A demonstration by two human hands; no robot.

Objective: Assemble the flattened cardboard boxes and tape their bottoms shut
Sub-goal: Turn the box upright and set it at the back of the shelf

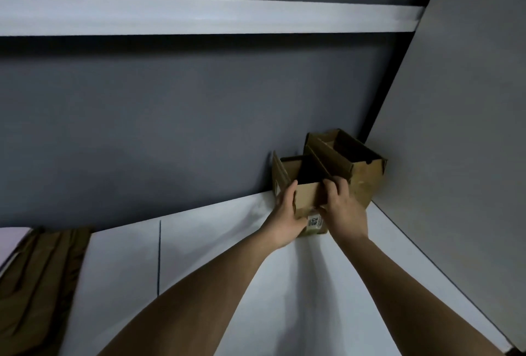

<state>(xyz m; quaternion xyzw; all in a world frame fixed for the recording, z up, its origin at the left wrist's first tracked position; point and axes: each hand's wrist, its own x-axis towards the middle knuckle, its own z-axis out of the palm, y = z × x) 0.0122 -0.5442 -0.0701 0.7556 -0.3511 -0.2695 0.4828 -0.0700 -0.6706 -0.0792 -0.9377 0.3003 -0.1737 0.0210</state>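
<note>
Two boxes stood open-topped in the table's far right corner. Left hand (284, 213) and right hand (341, 207) gripped the near box (308, 193), touching the rear box (364, 176). Flat cardboard (42, 270) remained, probably unassembled.

1. The near box (308, 199) is plain brown cardboard with a dark, shadowed inside.
2. A small white label (314, 220) with dark print sits on its near face.
3. The far box (361, 176) is brown too, with pale scuffed blotches.
4. The tabletop (199, 256) is white, crossed by one thin dark line.
5. The wall (170, 128) is dark grey with a white band (199, 15) across it.
6. The flattened cardboard (42, 284) at the near left is olive-brown.
</note>
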